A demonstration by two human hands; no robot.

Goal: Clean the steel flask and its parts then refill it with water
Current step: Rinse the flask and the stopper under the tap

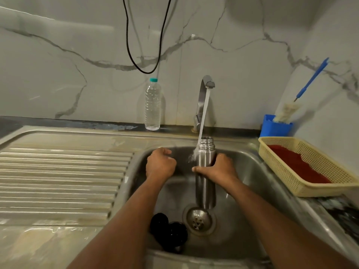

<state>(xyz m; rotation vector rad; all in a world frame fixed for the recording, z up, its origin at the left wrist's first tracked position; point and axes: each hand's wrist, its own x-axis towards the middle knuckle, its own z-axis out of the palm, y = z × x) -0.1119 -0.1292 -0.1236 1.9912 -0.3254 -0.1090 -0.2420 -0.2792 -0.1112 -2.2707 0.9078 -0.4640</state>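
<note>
Holding the flask (205,171) upright over the sink (258,183), the right hand (217,168) has its fingers wrapped round the steel body about midway up. Water from the tap (204,98) runs down and hits the flask's shoulder just under the open threaded neck (it's splashing off the side there). The left hand (160,162) is curled into a loose fist beside it, gripping nothing as far as I can see. Two black flask parts (168,231) lie on the sink floor next to the drain (198,219). On the worktop sit a plastic water bottle (152,105), a yellow basket (303,183) with a red cloth (295,164), and a blue holder (274,128) with a bottle brush (303,96).
</note>
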